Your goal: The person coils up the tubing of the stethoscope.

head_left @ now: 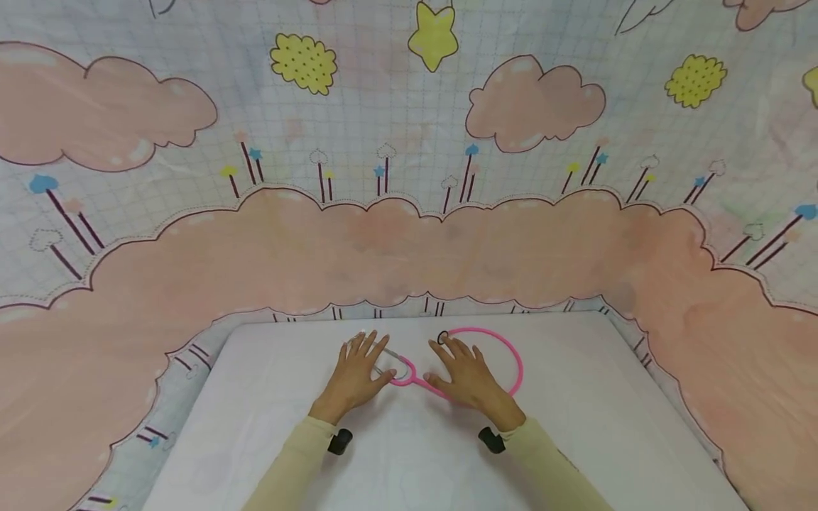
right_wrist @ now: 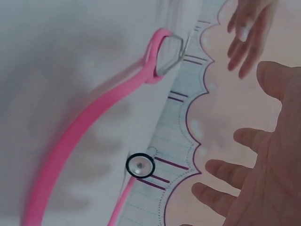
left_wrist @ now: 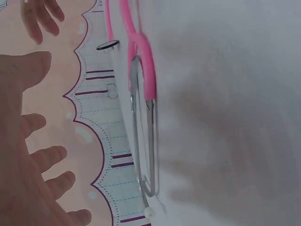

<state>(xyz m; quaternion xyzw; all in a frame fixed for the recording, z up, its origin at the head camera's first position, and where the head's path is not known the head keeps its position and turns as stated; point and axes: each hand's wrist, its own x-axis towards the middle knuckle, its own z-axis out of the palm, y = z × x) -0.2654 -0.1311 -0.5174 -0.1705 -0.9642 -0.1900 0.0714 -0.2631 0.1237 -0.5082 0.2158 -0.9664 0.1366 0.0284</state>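
Observation:
A pink stethoscope (head_left: 520, 365) lies on the white table, its tube looped round to the right. Over its metal ear tubes (left_wrist: 150, 141) is my left hand (head_left: 356, 372), fingers spread and holding nothing. My right hand (head_left: 469, 372) hovers over the tube near the black-rimmed chest piece (right_wrist: 140, 165), its fingers likewise spread. In both wrist views a gap shows between the palm and the stethoscope. The pink fork of the tubing (left_wrist: 141, 44) sits between the two hands. One pale ear tip (left_wrist: 148, 212) shows at the end of the metal tubes.
The white table (head_left: 396, 461) has its far edge just beyond the stethoscope. Behind and beside it hangs a cloth (head_left: 396, 248) printed with clouds and stars. A dark wrist device (head_left: 341, 441) is on the left wrist, another (head_left: 491, 440) on the right.

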